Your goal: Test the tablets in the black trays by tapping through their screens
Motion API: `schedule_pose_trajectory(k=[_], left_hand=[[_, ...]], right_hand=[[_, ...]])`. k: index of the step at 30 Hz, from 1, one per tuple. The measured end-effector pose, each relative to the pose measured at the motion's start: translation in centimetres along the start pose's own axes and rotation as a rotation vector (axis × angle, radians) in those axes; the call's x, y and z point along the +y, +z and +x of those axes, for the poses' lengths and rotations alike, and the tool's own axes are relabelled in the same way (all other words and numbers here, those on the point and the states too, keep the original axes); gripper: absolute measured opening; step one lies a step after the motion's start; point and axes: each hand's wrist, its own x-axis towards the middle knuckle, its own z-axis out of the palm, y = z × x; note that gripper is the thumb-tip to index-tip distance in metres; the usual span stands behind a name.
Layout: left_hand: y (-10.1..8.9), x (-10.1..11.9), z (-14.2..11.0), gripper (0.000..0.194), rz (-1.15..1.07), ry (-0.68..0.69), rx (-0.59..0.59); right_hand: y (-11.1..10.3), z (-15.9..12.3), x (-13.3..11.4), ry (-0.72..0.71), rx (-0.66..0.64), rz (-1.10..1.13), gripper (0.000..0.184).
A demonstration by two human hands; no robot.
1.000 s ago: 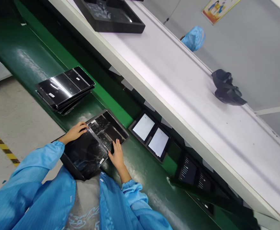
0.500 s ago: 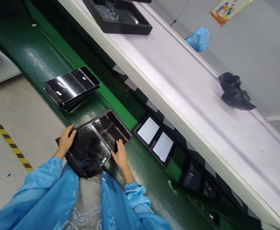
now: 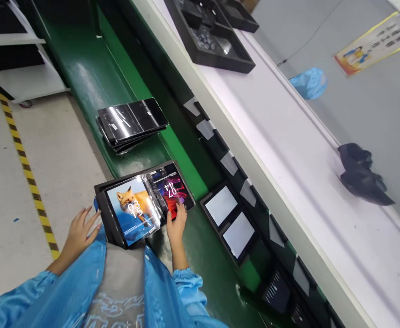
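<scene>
Two tablets lie side by side in a black tray [image 3: 109,223] at the bench's near edge, their screens lit. The left tablet [image 3: 124,223] shows a fox on blue. A red and purple picture with clock digits fills the right tablet [image 3: 165,180]. My left hand [image 3: 80,231] is just off the tray's left side, fingers spread and holding nothing. My right hand [image 3: 177,225] rests its outstretched fingers on the lower part of the right tablet, covering some of its screen.
Farther along the green bench [image 3: 83,82] sits a stack of dark tablets [image 3: 131,120]. To the right, another tray holds two white-lit tablets [image 3: 239,234]. A long white shelf [image 3: 271,136] overhangs the bench, carrying black trays [image 3: 220,54] and a black bag [image 3: 364,173].
Both tablet screens in front of me have gone from dark to lit pictures. My left hand has let go of the tray's left side and moved down-left. The view has shifted.
</scene>
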Motion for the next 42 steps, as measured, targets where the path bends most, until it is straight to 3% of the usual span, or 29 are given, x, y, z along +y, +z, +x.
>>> schedule_pose_trajectory(k=[5,11,14,16,17,19,22,24,28,33,36,39,42], left_hand=[[0.6,2.7,1.5,0.045,0.002,0.075,-0.079],[0.4,5.3,5.2,0.047,0.014,0.083,-0.072],[1.1,5.9,6.1,0.043,-0.045,0.347,-0.221],[1.5,5.2,6.7,0.04,-0.105,0.541,-0.359],[1.5,4.3,7.1,0.038,-0.117,0.56,-0.375],[1.0,2.0,8.2,0.035,-0.083,0.386,-0.252],[-1.1,-2.1,9.9,0.044,0.006,-0.073,0.114],[-2.5,-3.9,10.4,0.048,-0.007,-0.182,0.229],[-3.2,-4.5,9.6,0.054,-0.055,-0.12,0.158],[-0.9,-2.9,6.4,0.057,-0.045,-0.134,0.046],[-0.1,-2.5,4.4,0.058,-0.032,-0.142,0.041],[0.0,-2.8,3.2,0.06,-0.034,-0.156,0.081],[-0.3,-2.9,3.7,0.058,-0.057,-0.159,0.126]], right_hand=[[-0.6,1.1,-0.5,-0.085,-0.007,-0.007,0.046],[0.1,3.5,-2.0,-0.135,-0.057,-0.052,0.044],[0.3,4.5,-2.5,-0.14,-0.051,-0.058,0.041],[0.3,5.1,-2.7,-0.136,-0.049,-0.047,0.041],[0.3,5.4,-2.7,-0.134,-0.054,-0.043,0.04],[0.3,6.3,-2.8,-0.14,-0.078,-0.042,0.039],[0.6,8.2,-3.4,-0.162,-0.123,-0.061,0.04],[1.1,9.8,-4.2,-0.2,-0.165,-0.088,0.042],[2.2,13.3,-6.3,-0.307,-0.291,-0.142,0.047],[1.4,14.3,-6.5,-0.357,-0.443,-0.212,0.044],[-1.2,11.9,-4.0,-0.321,-0.443,-0.229,0.038],[-4.4,8.5,0.2,-0.242,-0.383,-0.21,0.036],[-6.3,5.7,4.4,0.009,-0.197,-0.085,0.042]])
